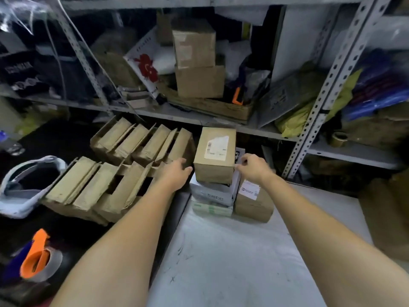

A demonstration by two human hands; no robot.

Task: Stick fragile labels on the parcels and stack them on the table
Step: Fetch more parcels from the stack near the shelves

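Brown cardboard parcel with white shipping label [214, 156]: atop white boxes [212, 192], probably being squared. Left hand [177, 171] beside parcel, fingers loose, empty. Right hand [252, 168] at parcel's right edge; grip unclear.

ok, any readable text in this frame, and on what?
Nothing reads cleanly.
Top brown box, white label: barcode and print, too blurred.
White box beneath: dark logo, blurred.
Right brown box, label: too small.
Black packs on left shelf: white lettering, blurred.
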